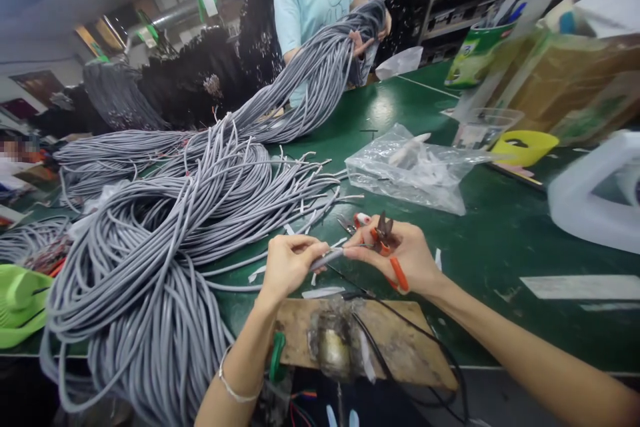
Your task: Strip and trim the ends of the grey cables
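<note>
- Left hand (287, 267): thumb and forefinger closed in a pinch on a gray cable (327, 257), above the near edge of the workbench (480, 240), presumably steadying its end.
- Right hand (417, 260): thumb and forefinger nearly together at the cable's tip; the other fingers curl around orange-handled snips (399, 273), blades upward, probably for ready use.
- Cable bundles (150, 227): heaped over the workbench's left side, loose ends toward the hands, apparently for easy reach.
- Clear bag (445, 193): right of center, white pieces inside.
- Green canister (465, 63): toward the far right corner, holding pens.
- Yellow tub (543, 143): nearer, contents unclear.
</note>
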Demonstrator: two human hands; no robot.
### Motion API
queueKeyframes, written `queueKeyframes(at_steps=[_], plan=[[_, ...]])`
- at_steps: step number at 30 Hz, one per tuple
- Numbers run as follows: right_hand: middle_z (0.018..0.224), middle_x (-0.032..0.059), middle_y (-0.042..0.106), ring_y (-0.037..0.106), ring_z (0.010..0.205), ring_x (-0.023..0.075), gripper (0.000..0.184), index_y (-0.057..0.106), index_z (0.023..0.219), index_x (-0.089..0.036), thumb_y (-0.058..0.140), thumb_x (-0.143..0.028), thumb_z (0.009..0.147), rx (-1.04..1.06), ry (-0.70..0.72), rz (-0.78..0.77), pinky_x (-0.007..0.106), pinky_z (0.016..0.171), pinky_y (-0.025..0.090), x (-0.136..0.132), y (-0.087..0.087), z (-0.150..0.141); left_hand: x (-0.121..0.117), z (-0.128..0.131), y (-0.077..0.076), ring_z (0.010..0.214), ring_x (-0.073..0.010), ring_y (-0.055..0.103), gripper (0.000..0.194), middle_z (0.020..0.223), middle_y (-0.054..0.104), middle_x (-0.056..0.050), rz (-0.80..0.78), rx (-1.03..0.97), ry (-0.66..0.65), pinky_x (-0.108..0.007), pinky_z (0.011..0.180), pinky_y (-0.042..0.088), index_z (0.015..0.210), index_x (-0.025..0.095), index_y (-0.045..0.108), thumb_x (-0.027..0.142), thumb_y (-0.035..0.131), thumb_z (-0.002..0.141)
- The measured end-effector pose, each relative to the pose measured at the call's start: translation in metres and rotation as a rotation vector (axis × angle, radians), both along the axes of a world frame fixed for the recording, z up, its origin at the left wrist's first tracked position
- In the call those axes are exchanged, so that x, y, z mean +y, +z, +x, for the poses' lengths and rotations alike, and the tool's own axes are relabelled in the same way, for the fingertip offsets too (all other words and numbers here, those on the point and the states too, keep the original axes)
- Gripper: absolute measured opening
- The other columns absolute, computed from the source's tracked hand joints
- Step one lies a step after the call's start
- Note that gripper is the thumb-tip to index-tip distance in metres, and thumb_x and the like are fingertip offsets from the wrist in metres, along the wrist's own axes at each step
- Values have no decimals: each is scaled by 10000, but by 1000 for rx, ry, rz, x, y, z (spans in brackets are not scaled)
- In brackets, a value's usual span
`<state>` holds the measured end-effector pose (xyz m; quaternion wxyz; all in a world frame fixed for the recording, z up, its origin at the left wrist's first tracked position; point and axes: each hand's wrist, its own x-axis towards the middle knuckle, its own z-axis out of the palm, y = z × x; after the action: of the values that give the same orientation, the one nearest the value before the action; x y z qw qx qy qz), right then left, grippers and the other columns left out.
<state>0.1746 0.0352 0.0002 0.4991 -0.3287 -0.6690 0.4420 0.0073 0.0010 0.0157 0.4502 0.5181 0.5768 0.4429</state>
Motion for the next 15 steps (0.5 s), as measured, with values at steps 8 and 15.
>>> queueKeyframes(at_steps=[8,15], plan=[[598,20,634,589,577,172,488,379,505,-213,725,-555,534,47,-176,-50,346,654,499,5,17,10,-23,-23,13,431,-73,470,248,554,574,12,81,263,-126,-179,440,369,795,125,645,340,522,780],[546,13,592,557,494,157,358,446,575,-207,616,-506,672,-417,-243,16,277,496,450,27,13,43,-123,-52,30,554,-125,526,257,595,634,-31,-77,532,-388,-211,559,379,733,148,721,313,538,804]])
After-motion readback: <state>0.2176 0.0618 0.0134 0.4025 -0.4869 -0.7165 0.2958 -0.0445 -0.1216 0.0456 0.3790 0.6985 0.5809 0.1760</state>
